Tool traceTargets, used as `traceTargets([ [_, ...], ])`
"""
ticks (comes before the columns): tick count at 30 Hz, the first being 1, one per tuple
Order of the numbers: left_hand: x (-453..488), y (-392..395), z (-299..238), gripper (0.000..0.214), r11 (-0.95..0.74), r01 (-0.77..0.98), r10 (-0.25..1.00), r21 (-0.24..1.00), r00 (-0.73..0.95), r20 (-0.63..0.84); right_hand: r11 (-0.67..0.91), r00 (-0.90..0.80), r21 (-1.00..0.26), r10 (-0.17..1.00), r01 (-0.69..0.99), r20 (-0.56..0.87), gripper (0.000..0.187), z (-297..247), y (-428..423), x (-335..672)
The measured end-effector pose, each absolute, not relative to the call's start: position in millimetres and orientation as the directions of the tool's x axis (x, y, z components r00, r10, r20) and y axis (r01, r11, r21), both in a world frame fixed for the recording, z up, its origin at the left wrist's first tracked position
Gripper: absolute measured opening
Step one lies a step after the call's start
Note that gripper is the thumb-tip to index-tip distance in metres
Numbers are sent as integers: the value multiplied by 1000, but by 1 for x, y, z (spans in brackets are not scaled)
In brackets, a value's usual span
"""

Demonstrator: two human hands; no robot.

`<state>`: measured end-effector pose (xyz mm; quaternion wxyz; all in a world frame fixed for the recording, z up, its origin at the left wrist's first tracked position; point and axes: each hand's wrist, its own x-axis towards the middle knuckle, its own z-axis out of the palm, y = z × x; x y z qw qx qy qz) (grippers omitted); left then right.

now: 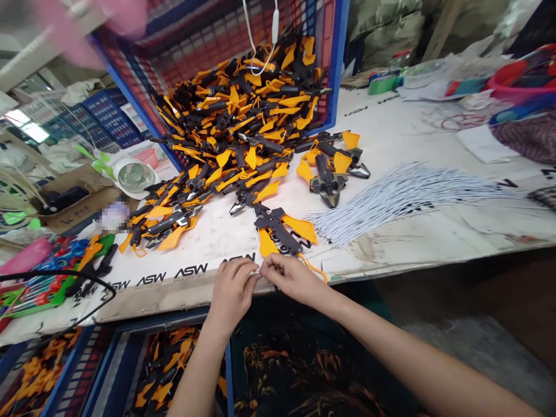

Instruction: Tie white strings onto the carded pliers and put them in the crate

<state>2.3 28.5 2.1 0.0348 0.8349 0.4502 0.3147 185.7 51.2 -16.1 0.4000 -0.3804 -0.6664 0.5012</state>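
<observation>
Both the left hand [232,295] and the right hand [295,279] reach over the near edge of a white table [391,136], their fingertips pressed together and pinching a thin white strand [259,270] between them. Just beyond the hands lies a black toy weapon [278,229] with yellow-orange fins, and an orange cord [315,269] trails from it toward the right hand. More of these toys [182,217] spill leftward across the table from a blue crate [334,63] heaped with them on the far side. To the right of the nearest toy, a bundle of white strands [403,202] fans out flat on the table. Another blue crate [67,370] of black-and-orange pieces sits below the near edge, left of the arms. Off to the far left, a small white fan [134,176] sits beside a cardboard box [73,197].
</observation>
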Motion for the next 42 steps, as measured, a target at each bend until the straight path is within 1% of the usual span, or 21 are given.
traceTargets([
  [2,1,32,8,9,-639,755,701,146,494,514,216,-382,-971,910,106,161,23,-16,52,187],
  [4,-1,33,14,8,-649,759,674,48,545,499,227,-368,-964,916,140,162,22,-14,52,189],
  [7,-8,32,19,12,-633,774,684,-17,570,455,226,-355,-955,923,194,147,20,-13,49,192],
  [10,-18,35,18,14,-635,772,701,-38,596,391,255,-367,-941,916,224,161,16,-14,43,192],
  [12,-27,41,17,15,-626,778,723,-53,604,336,338,-373,-908,898,246,234,10,-14,40,197],
  [14,-34,49,20,13,-567,821,773,-66,558,302,435,-355,-859,874,272,331,18,-13,40,211],
  [16,-36,55,27,10,-504,863,824,-38,493,280,481,-305,-807,869,343,389,26,-13,43,235],
  [18,-25,59,35,25,-504,862,841,52,476,257,433,-237,-739,901,516,362,29,-15,49,260],
  [19,-14,60,37,32,-530,841,833,106,495,247,405,-241,-681,913,610,328,28,-16,53,270],
  [21,16,61,36,41,-600,778,796,183,560,230,383,-285,-551,923,742,259,25,-19,59,282],
  [24,64,68,21,50,-689,703,725,176,669,162,403,-341,-391,914,827,222,19,-21,62,281],
  [26,83,74,11,48,-700,694,714,170,687,137,431,-361,-350,899,832,249,17,-21,59,280],
  [29,84,77,3,35,-666,718,745,203,653,137,476,-369,-349,869,808,331,17,-18,53,291],
  [32,68,74,4,28,-628,736,774,253,623,110,469,-287,-349,840,811,461,19,-14,49,314],
  [34,59,72,6,29,-631,731,771,262,628,104,458,-224,-357,815,814,534,20,-12,47,323],
  [36,54,70,6,31,-632,724,769,274,629,113,479,-196,-388,791,787,580,19,-11,46,322],
  [39,53,70,9,31,-581,723,810,373,559,178,590,-211,-457,736,666,643,16,-9,40,298],
  [42,61,75,17,32,-500,682,861,534,458,222,734,-304,-458,646,502,700,14,-12,31,262],
])
